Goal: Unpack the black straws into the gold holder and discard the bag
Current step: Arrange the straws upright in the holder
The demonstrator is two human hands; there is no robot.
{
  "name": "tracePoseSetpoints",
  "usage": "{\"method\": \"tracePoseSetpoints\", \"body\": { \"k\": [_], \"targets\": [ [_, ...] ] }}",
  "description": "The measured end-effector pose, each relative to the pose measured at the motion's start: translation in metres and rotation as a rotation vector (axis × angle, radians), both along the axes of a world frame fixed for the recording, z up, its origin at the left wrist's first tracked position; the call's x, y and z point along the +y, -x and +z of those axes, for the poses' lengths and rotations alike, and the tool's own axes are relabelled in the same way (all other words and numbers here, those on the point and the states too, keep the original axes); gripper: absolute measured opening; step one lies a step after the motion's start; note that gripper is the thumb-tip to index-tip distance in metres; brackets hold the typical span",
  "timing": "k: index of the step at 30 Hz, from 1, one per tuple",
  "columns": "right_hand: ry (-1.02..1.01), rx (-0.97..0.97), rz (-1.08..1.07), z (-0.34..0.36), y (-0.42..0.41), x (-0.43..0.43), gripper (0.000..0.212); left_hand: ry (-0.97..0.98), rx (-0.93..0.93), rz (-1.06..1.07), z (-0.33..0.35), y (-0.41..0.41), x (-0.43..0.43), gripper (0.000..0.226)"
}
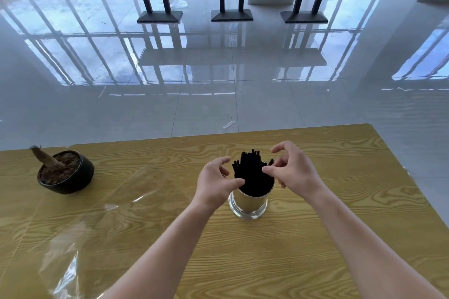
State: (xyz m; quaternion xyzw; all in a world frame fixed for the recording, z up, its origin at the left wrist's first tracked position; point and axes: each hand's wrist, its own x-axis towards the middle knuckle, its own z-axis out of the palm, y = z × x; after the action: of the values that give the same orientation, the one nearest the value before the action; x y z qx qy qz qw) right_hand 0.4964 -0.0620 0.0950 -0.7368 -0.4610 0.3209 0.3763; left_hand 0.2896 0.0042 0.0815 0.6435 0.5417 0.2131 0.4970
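A bundle of black straws (251, 172) stands upright in the gold cylindrical holder (247, 204) at the middle of the wooden table (315, 238). My left hand (215, 183) hovers at the holder's left rim, fingers curled and apart, thumb touching the straws' left side. On the right of the bundle is my right hand (290, 168), its fingertips at the straw tops with the fingers spread. Neither hand grips anything. The clear plastic bag (97, 221) lies flat and empty on the table to the left.
A black bowl-shaped pot (65, 172) with brown soil and a dry stem sits at the table's far left. Beyond the table's far edge is glossy tiled floor, with a scrap of wrapper (228, 124) on it and table pedestals (230, 16) by the windows.
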Motion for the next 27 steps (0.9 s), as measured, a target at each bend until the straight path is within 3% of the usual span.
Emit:
{"method": "tracePoseSetpoints", "body": {
  "k": [5, 7, 10, 14, 19, 22, 25, 27],
  "targets": [
    [-0.002, -0.01, -0.033, -0.01, 0.0, -0.004, 0.057, -0.046, 0.021, -0.043, 0.003, -0.015, 0.004, 0.049],
    [-0.051, 0.109, -0.034, -0.011, 0.002, -0.006, 0.055, -0.067, 0.014, -0.045, 0.003, -0.019, 0.007, 0.033],
    [-0.121, 0.268, -0.061, -0.014, 0.006, -0.008, 0.053, -0.076, -0.004, -0.053, -0.002, -0.02, 0.008, 0.032],
    [-0.066, 0.049, -0.18, -0.024, 0.006, -0.008, 0.052, -0.12, 0.008, -0.093, -0.006, -0.02, 0.006, 0.02],
    [0.047, -0.231, 0.033, -0.023, 0.007, 0.006, 0.055, -0.263, 0.167, -0.141, -0.009, -0.028, 0.006, 0.02],
    [0.068, -0.346, 0.136, -0.014, 0.01, 0.019, 0.029, -0.274, 0.203, -0.177, -0.006, -0.036, 0.007, 0.021],
    [0.115, -0.266, 0.2, -0.007, 0.009, 0.029, 0.007, -0.214, 0.115, -0.191, -0.003, -0.04, 0.013, 0.019],
    [0.125, -0.21, 0.219, -0.004, 0.008, 0.031, 0.006, -0.163, 0.086, -0.204, -0.001, -0.04, 0.016, 0.017]
  ]
}}
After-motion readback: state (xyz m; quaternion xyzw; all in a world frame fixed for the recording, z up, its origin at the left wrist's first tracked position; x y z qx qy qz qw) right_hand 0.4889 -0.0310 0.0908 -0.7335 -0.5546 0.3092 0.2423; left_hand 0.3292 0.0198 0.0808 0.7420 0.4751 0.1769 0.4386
